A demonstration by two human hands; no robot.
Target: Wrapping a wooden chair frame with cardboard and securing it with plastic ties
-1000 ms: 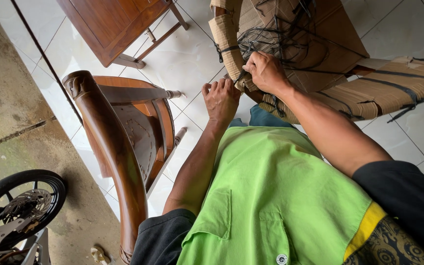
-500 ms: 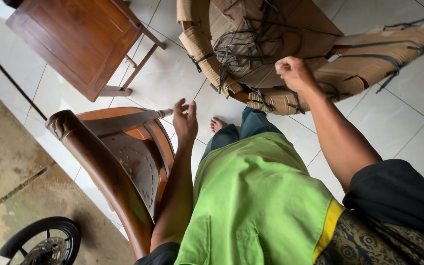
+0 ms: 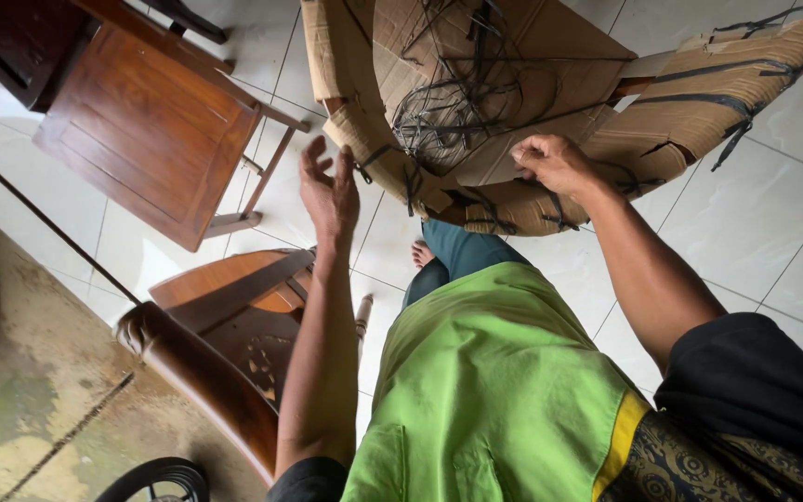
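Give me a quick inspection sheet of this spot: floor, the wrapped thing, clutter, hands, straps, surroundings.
Surface: white tiled floor, meeting stained concrete at the left.
Job's things: cardboard-wrapped piece, bound and partly torn open.
Clutter: wooden chair lying close by the person's legs; flat wooden panel beyond it.
Hands: left hand open in the air, touching nothing; right hand at the lower edge of the cardboard, grip cannot be told.
Cables: black straps, a loose tangle on the cardboard, others still around the wrapping.
Surroundings: a wheel at the bottom edge; bare foot on the tiles.
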